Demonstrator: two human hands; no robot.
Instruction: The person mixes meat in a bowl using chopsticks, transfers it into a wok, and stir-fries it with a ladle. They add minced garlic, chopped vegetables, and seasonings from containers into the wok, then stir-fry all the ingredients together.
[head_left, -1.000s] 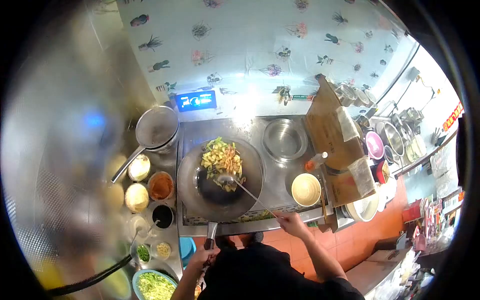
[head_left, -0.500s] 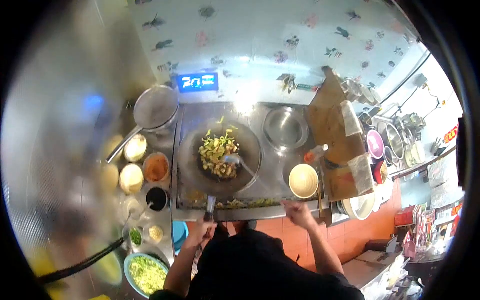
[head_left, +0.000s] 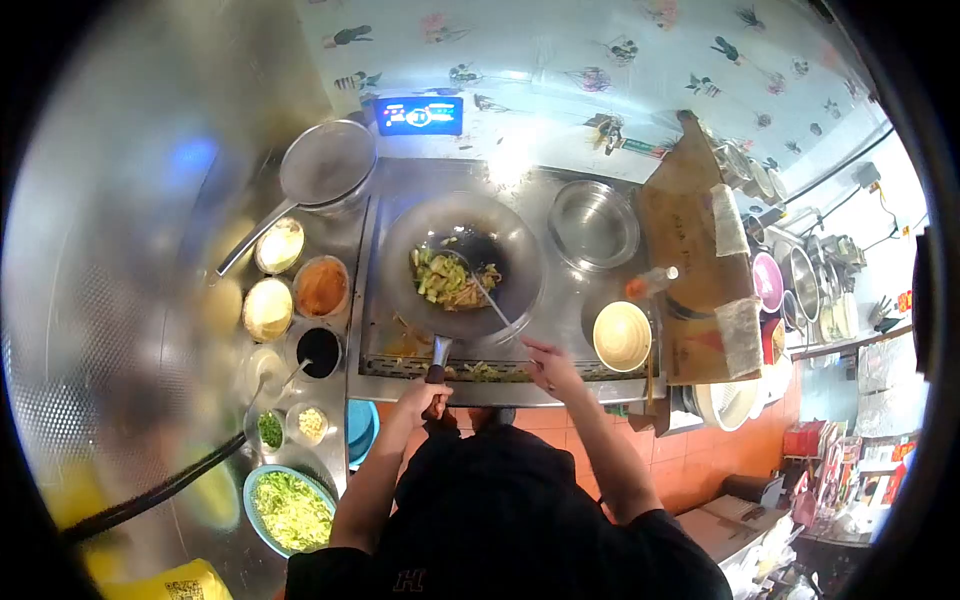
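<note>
My left hand (head_left: 424,402) is wrapped around the dark grip of the wok handle (head_left: 440,352). The steel wok (head_left: 515,240) sits on the stove with chopped green and brownish food (head_left: 455,282) in its lower middle. Above the stove's front edge, my right hand (head_left: 553,366) is closed with the index finger pointing along a long-handled ladle (head_left: 488,297). The ladle's head lies among the food, partly hidden. Its grip end is hard to make out at my fingers.
Right of the wok are a steel basin (head_left: 595,225), a beige bowl (head_left: 622,336), a bottle (head_left: 652,282) and an open cardboard box (head_left: 695,270). On the left stand a strainer (head_left: 328,163), a red seasoning tub (head_left: 321,287), dark sauce (head_left: 319,353) and a bowl of shredded greens (head_left: 290,508).
The view has shifted, so the stove sits higher. My right hand has come closer to the wok. The food lies more gathered, with the ladle's head turned farther into it.
</note>
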